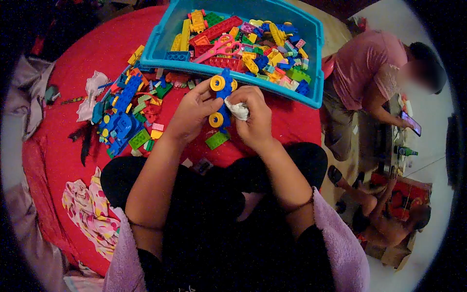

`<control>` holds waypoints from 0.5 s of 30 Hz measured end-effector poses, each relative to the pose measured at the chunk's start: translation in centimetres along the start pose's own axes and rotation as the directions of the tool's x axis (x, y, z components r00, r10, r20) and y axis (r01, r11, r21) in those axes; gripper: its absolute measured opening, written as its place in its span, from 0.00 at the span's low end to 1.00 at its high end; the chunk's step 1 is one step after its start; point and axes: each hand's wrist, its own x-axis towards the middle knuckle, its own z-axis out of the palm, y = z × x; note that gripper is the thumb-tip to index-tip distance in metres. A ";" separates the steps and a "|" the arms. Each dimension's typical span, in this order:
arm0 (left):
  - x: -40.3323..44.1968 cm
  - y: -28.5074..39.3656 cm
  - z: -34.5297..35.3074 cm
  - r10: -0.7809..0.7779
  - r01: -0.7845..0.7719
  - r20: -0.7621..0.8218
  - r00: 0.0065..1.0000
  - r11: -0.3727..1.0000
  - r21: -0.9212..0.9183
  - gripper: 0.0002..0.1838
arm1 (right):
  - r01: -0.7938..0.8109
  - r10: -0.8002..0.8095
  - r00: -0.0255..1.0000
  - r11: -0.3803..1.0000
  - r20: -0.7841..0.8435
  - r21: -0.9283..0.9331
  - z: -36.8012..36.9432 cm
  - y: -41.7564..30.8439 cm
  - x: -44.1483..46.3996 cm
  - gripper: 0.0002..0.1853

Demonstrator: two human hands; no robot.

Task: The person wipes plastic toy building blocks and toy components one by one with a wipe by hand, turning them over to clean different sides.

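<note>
A blue toy car base (224,100) with yellow wheels is held up in front of the bin's near edge. My left hand (193,109) grips it from the left, thumb and fingers closed around its side. My right hand (255,117) is closed on a crumpled white cloth or tissue (238,109), which presses against the right side of the car base. Just below the toy, a green block (217,140) lies on the red cover.
A blue bin (194,67) full of colourful blocks and pink scissors (221,48) stands ahead. A heap of blocks (121,124) lies to the left on the red cover (48,146). At right are a person holding a phone (411,123) and another person seated low.
</note>
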 end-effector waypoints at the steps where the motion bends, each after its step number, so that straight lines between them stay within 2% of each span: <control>1: 0.0 0.0 0.0 0.000 0.000 0.000 1.000 1.000 0.000 0.28 | 0.000 0.000 1.000 1.000 0.000 0.000 0.0 0.1 0.0 0.15; 7: -0.1 0.0 0.3 -0.031 0.029 -0.022 0.999 0.998 -0.060 0.27 | 0.028 -0.027 0.999 0.998 0.028 -0.063 -0.5 0.4 0.2 0.15; 9: 0.0 0.2 0.1 -0.031 0.031 0.003 1.000 0.993 -0.115 0.27 | -0.081 0.081 0.997 0.993 -0.002 -0.087 -0.8 0.6 0.0 0.15; 10: 0.0 0.3 0.2 -0.030 0.030 0.004 1.000 0.993 -0.114 0.27 | -0.080 0.080 0.997 0.993 -0.004 -0.087 -0.8 0.4 0.1 0.15; 12: 0.0 0.6 0.4 0.005 -0.007 -0.014 1.000 0.992 -0.125 0.27 | -0.012 0.014 0.999 0.998 -0.049 0.055 -0.9 -0.4 0.2 0.15; 13: -0.1 0.7 0.4 0.006 -0.008 -0.017 1.000 0.992 -0.127 0.27 | -0.012 0.014 0.999 0.998 -0.045 0.057 -0.8 -0.8 0.3 0.15; 15: 0.0 0.7 0.3 0.030 -0.030 -0.002 1.000 0.989 -0.148 0.28 | 0.142 -0.141 0.988 0.990 0.061 -0.007 -0.5 -1.2 0.3 0.13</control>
